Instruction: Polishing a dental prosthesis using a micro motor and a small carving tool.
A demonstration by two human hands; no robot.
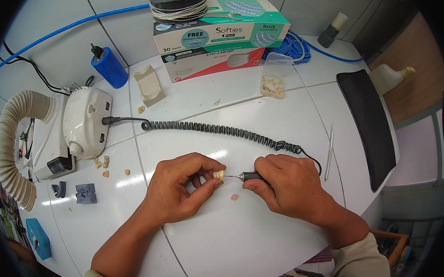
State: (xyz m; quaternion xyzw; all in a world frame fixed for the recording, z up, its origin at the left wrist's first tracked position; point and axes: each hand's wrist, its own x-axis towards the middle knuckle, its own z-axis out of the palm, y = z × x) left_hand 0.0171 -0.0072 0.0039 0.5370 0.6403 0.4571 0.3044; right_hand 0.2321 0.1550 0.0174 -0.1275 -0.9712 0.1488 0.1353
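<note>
Between thumb and fingers, my left hand [186, 183] pinches a small cream-coloured dental piece [218, 175]. My right hand [289, 182] is wrapped round a black rotary handpiece [252, 176], whose thin metal bit points left. The bit's tip is at the right side of the dental piece; whether it touches cannot be made out. A coiled black cord [216, 130] runs from the handpiece's rear to a white control box [86, 123] at the left. Just below the bit, a small pink piece [234, 197] lies on the white tiled table [207, 244].
Left of my hands lie several cream pieces [105, 161] and grey model blocks [86, 194]. A ribbed hose [11, 134] curves by the box. At the back stand mask boxes [217, 38], a blue cylinder [110, 68] and a clear container [273, 83]. A metal rod [329, 154] lies right.
</note>
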